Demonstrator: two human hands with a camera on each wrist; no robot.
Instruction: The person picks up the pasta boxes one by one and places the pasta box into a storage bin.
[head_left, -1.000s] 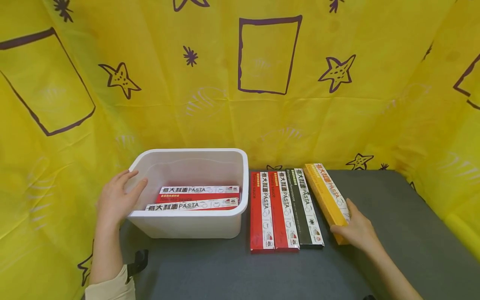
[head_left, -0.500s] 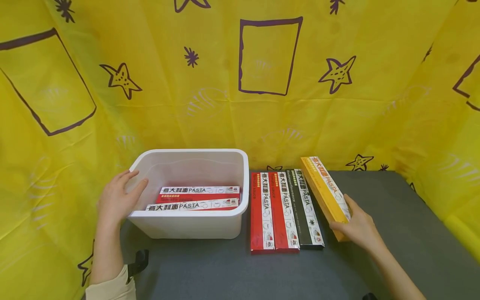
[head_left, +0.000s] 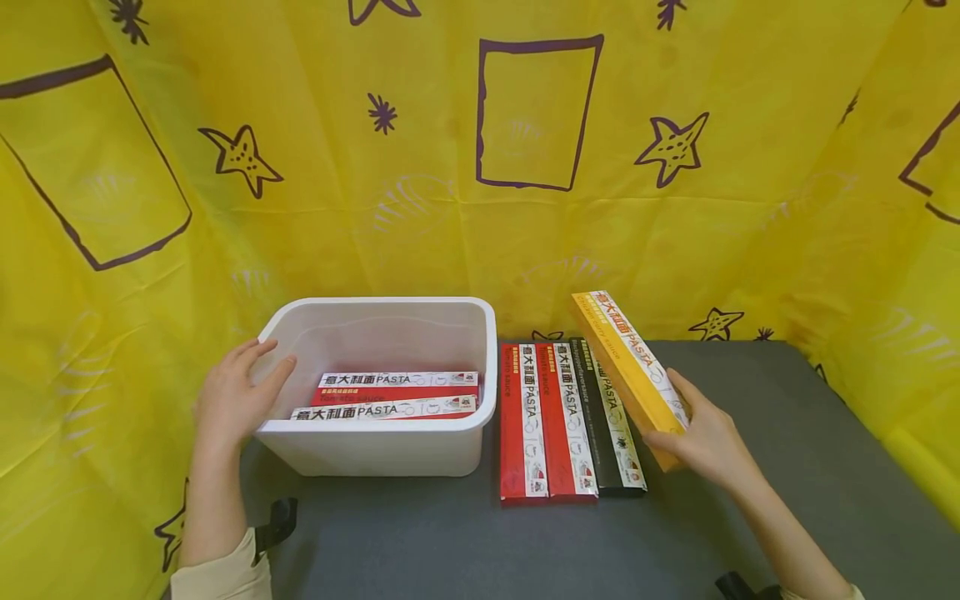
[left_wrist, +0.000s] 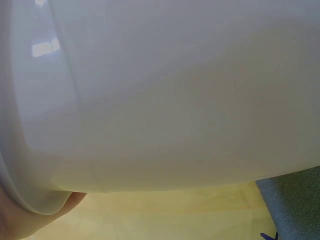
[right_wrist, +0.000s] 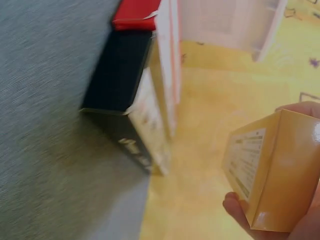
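My right hand point(head_left: 701, 437) grips the near end of a yellow pasta box point(head_left: 626, 371), thumb on one side and fingers on the other. The box slants with its far end raised and overlaps the black pasta box point(head_left: 609, 433) in the head view. In the right wrist view the yellow pasta box point(right_wrist: 287, 170) is held apart from the black one. My left hand point(head_left: 238, 396) rests at the left rim of a white plastic bin point(head_left: 375, 450), fingers extended over the edge. Inside the bin lie two red pasta boxes point(head_left: 397, 392).
Two red pasta boxes point(head_left: 522, 433) lie side by side right of the bin, with the black one beside them. All rest on a dark grey table point(head_left: 420, 542). Yellow patterned cloth point(head_left: 420, 233) hangs behind and at both sides.
My right hand has lifted the yellow pasta box off the table and carried it left, up and over the black box. My left hand has stayed at the bin's rim.
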